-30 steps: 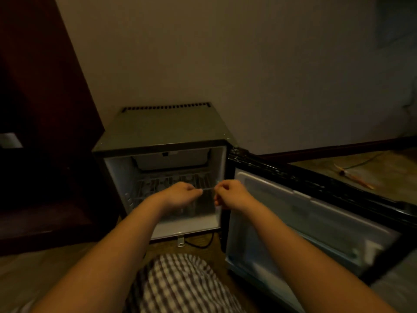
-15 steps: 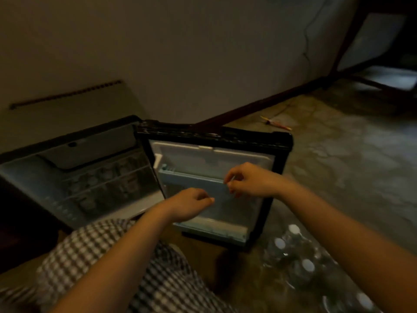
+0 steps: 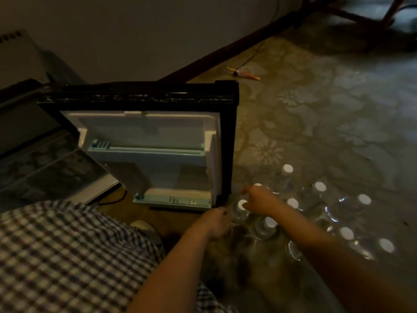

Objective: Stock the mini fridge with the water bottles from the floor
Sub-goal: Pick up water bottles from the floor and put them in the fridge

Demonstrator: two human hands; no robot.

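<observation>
Right hand (image 3: 259, 201) fingers loose above a water bottle (image 3: 242, 204) cap, left hand (image 3: 216, 223) curled beside it, grip unclear, mini fridge door (image 3: 146, 132) just beyond.

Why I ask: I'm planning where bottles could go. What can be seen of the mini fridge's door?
The door stands upright, swung wide open, its inner side facing the camera. A black frame surrounds a white, plastic-looking liner with a teal upper rail and lower rail; both look empty. The left hand hovers by its lower right corner; contact is unclear.
</observation>
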